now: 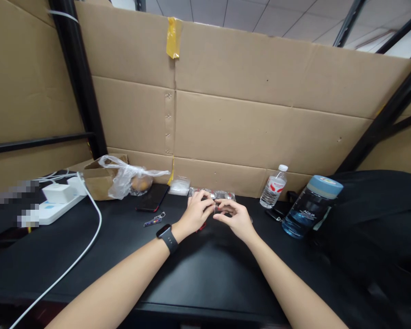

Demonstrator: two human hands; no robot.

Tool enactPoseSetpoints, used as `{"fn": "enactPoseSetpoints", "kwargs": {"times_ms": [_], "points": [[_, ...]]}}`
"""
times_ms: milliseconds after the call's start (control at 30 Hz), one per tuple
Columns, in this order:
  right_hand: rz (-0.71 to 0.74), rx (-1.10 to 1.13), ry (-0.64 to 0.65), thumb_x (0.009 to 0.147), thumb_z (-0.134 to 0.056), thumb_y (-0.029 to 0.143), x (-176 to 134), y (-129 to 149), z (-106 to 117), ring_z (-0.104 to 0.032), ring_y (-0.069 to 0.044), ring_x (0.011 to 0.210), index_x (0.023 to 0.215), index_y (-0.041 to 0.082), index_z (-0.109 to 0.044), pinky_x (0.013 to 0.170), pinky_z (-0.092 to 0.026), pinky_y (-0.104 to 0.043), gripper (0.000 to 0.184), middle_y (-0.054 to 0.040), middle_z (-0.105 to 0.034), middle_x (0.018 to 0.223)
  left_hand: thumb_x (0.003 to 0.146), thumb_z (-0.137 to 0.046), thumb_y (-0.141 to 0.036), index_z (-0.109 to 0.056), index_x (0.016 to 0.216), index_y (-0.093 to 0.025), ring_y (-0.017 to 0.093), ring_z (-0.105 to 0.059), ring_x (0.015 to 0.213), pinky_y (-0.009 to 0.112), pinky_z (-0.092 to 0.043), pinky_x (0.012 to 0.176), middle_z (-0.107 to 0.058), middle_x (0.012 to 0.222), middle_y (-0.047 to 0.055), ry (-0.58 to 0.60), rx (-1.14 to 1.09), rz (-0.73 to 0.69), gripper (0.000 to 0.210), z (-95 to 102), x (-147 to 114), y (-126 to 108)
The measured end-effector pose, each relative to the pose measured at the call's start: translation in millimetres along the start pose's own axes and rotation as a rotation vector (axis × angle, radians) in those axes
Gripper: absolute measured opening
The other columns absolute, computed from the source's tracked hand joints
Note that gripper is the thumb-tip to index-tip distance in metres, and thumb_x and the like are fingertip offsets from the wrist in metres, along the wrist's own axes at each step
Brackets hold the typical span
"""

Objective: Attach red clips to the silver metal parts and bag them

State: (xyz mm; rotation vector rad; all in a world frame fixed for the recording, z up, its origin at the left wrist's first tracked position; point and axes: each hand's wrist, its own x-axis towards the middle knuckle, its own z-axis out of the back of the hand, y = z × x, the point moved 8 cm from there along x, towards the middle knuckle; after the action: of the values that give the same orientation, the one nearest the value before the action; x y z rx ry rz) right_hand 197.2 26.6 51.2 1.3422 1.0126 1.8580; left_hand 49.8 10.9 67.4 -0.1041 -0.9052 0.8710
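Note:
My left hand (197, 212), with a dark smartwatch (167, 237) on its wrist, is closed in a pinch near the middle of the black table. Facing it, my right hand (236, 219) also pinches with thumb and fingers. Between the two sets of fingertips shows a small, thin, shiny piece (215, 208), too small to name. Just behind the hands lie clear plastic packets (226, 195) with silvery and red bits in them. Something red (201, 227) peeks out below my left hand, mostly hidden by it.
On the left are a power strip (51, 211) with a white cable, a paper bag (97, 183), a tied plastic bag (123, 180), a phone (153, 197) and a keychain (154, 220). A water bottle (273, 188), a blue-lidded bottle (310, 208) and black fabric (376, 219) stand right. Cardboard (226, 123) walls the back.

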Motion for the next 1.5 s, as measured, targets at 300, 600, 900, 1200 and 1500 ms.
{"fn": "enactPoseSetpoints", "kwargs": {"times_ms": [300, 600, 900, 1200, 1500], "points": [[0.084, -0.255, 0.049, 0.091, -0.066, 0.039, 2, 16, 2, -0.064, -0.025, 0.111, 0.087, 0.02, -0.071, 0.086, -0.057, -0.035, 0.02, -0.0119, -0.062, 0.123, 0.099, -0.052, -0.034, -0.066, 0.089, -0.022, 0.022, -0.052, 0.112, 0.037, -0.039, 0.096, -0.058, 0.11, 0.004, 0.022, -0.052, 0.058, 0.021, -7.0, -2, 6], [0.203, -0.535, 0.116, 0.098, -0.052, 0.029, -1, 23, -2, -0.055, -0.024, 0.118, 0.092, 0.022, -0.06, 0.091, -0.051, -0.037, 0.013, -0.0111, -0.053, 0.123, 0.098, -0.053, -0.038, -0.065, 0.115, -0.031, 0.024, -0.051, 0.123, 0.044, -0.037, 0.107, -0.06, 0.124, 0.003, 0.056, -0.124, 0.109, 0.022, -5.0, -2, 3], [0.223, -0.68, 0.125, 0.099, -0.05, 0.024, 2, 17, 10, -0.051, -0.025, 0.121, 0.09, 0.022, -0.059, 0.107, -0.04, -0.047, 0.013, -0.0107, -0.054, 0.121, 0.1, -0.045, -0.036, -0.065, 0.12, -0.029, 0.023, -0.054, 0.119, 0.041, -0.039, 0.104, -0.064, 0.125, 0.004, 0.186, -0.021, 0.057, 0.028, -11.1, 1, 23], [0.099, -0.762, 0.291, 0.09, -0.062, 0.02, 8, -17, 26, -0.062, -0.021, 0.099, 0.082, 0.019, -0.068, 0.096, -0.046, -0.039, 0.01, -0.0067, -0.064, 0.102, 0.073, -0.079, -0.038, -0.074, 0.079, -0.026, 0.025, -0.056, 0.106, 0.037, -0.036, 0.092, -0.068, 0.099, 0.002, 0.461, 0.159, -0.098, 0.014, -11.7, -9, 24], [-0.257, -0.907, 0.289, 0.064, -0.083, 0.022, 3, -46, 113, -0.067, -0.026, 0.1, 0.109, 0.017, -0.072, 0.093, -0.05, -0.037, 0.047, -0.0115, -0.07, 0.114, 0.073, -0.075, -0.019, -0.073, 0.067, -0.025, 0.022, -0.059, 0.099, 0.035, -0.034, 0.089, -0.069, 0.086, 0.001, 0.463, 0.092, -0.122, 0.009, -21.4, -13, 14]]}}
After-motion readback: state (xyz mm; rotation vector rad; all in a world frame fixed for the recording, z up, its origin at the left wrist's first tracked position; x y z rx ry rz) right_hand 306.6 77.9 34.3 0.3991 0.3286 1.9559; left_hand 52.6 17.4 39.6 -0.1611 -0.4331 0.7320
